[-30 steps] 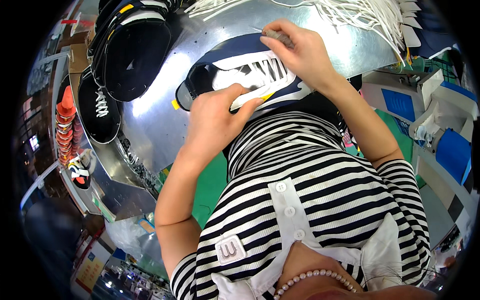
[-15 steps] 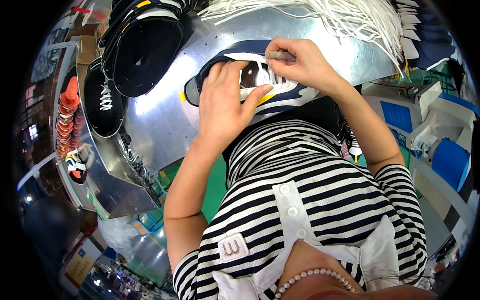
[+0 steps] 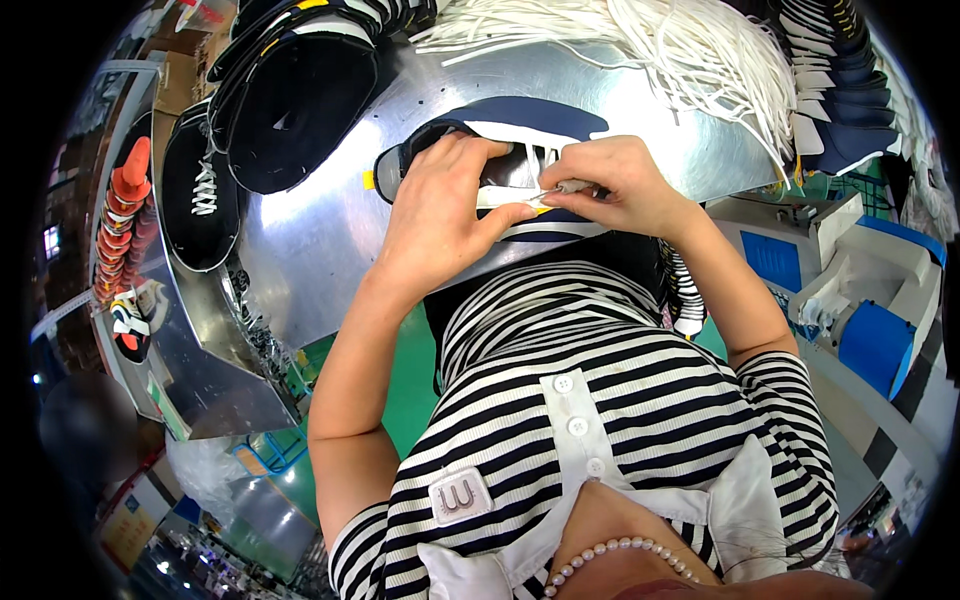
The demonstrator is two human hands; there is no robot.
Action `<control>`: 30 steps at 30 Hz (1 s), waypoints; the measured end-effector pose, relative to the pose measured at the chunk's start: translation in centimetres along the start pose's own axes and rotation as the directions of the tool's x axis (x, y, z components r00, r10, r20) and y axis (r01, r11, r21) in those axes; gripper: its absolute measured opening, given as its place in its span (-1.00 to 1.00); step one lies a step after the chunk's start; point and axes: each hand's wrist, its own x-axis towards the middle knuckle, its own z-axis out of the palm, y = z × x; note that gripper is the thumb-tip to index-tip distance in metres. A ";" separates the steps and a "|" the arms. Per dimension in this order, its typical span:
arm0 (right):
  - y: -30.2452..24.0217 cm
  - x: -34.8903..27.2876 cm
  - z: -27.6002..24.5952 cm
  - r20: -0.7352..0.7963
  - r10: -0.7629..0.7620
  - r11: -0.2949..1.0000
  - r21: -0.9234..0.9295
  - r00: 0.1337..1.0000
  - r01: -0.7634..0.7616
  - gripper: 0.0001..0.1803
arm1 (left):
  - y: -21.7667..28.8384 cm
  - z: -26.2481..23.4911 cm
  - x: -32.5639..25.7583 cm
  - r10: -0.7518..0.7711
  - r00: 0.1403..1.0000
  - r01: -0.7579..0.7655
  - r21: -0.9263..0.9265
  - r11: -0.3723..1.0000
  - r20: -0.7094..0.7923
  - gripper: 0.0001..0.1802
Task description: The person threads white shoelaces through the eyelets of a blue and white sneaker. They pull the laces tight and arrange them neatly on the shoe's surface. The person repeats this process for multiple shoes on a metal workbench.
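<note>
Clearly, the left hand [image 3: 443,205] pinches the shoe [image 3: 545,112] at its opening, while the right hand [image 3: 628,185] pinches a tool [image 3: 576,186] just beside the laces [image 3: 533,165].

Head-worn view here, from the left one of two wide fisheyes; it peers steeply down, striped shirt [image 3: 640,430] near, left hand [image 3: 440,205] and right hand [image 3: 630,185] mid-view, metal table [image 3: 310,245] running far; straight edges bow toward the rim.

A shoe upper [image 3: 535,113] lies on the table [image 3: 300,260] at upper centre; laces [image 3: 690,55] spread above it, stacked uppers [image 3: 300,115] at upper left, stacked pieces [image 3: 850,140] at upper right.
</note>
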 end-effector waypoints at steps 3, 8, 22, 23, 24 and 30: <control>0.0 0.1 0.0 0.018 -0.037 0.998 -0.056 0.999 0.038 -0.84 | -0.1 0.2 -0.1 -0.010 1.000 0.009 -0.046 0.999 -0.023 -0.47; 0.0 0.2 0.5 -0.012 -0.092 0.988 -0.124 0.996 0.090 -0.82 | -0.1 0.7 0.0 0.074 0.996 -0.071 0.056 0.996 -0.042 -0.58; 0.6 -0.2 -0.1 -0.215 0.586 0.670 0.671 0.781 -0.318 -0.87 | -0.9 5.0 -7.1 0.019 0.772 0.085 0.132 0.988 -0.636 -0.39; 0.9 0.0 0.1 -0.221 0.602 0.640 0.709 0.767 -0.298 -0.83 | -0.8 6.8 -8.1 -0.308 0.715 0.067 -0.377 0.924 -0.628 -0.36; 0.8 0.5 0.1 -0.206 0.617 0.622 0.720 0.760 -0.309 -0.83 | -0.1 7.2 -8.2 -0.590 0.664 0.010 -0.782 0.623 -0.461 -0.33; -1.9 3.2 2.1 0.086 0.660 0.405 0.796 0.746 -0.449 -0.83 | -0.7 3.8 -8.9 -0.447 0.858 -0.086 -0.786 -0.612 0.254 -0.35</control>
